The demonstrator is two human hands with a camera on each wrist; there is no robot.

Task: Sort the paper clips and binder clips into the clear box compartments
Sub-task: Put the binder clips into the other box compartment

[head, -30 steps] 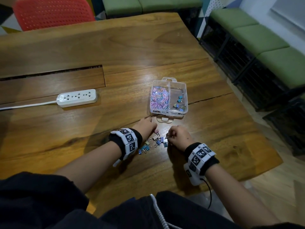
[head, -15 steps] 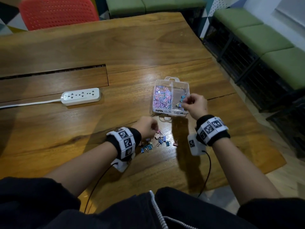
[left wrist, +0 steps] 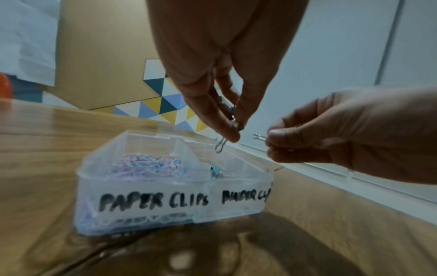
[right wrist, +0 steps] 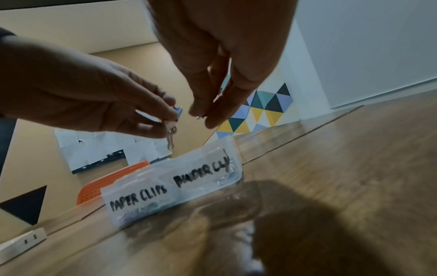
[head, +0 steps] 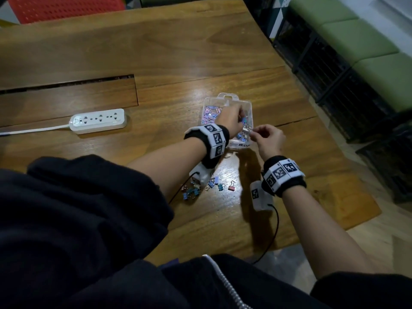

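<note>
The clear box (head: 249, 108) stands on the wooden table, labelled PAPER CLIPS and BINDER CLIPS (left wrist: 153, 201). Pastel paper clips (head: 210, 113) fill its left compartment; a few binder clips (head: 239, 137) lie in the right one. My left hand (head: 242, 124) hangs over the box and pinches a blue binder clip (right wrist: 177, 112), its wire handles dangling (left wrist: 221, 146). My right hand (head: 253, 133) is just right of it, at the box's near right corner, pinching a small metal clip of which only a wire loop (left wrist: 258, 137) shows. Several loose binder clips (head: 214, 186) lie on the table under my left wrist.
A white power strip (head: 98, 120) lies to the left, near a long slot (head: 66, 85) in the tabletop. A red chair (head: 66, 7) stands at the far side. Green benches (head: 356, 41) stand beyond the table's right edge. Thin black cables (head: 276, 230) trail from my wrists.
My left hand has risen from the loose pile to above the box with a binder clip. My right hand has drawn back a little from the right compartment toward its near corner.
</note>
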